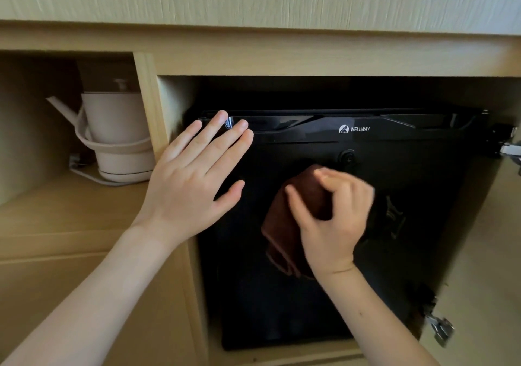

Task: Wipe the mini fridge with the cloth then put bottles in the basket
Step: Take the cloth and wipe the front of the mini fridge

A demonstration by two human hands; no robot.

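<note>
A black mini fridge (408,196) marked WELLWAY stands inside a light wooden cabinet, its door closed. My right hand (329,219) grips a folded brown cloth (284,224) and presses it against the middle of the fridge door, just below a round lock. My left hand (194,177) lies flat with fingers spread on the fridge's upper left corner, partly over the cabinet's divider. No bottles or basket are in view.
A pale beige kettle (118,134) sits on its base in the open compartment to the left. The cabinet door hangs open at the right, with metal hinges (438,327) showing. A wooden divider (149,103) separates the two compartments.
</note>
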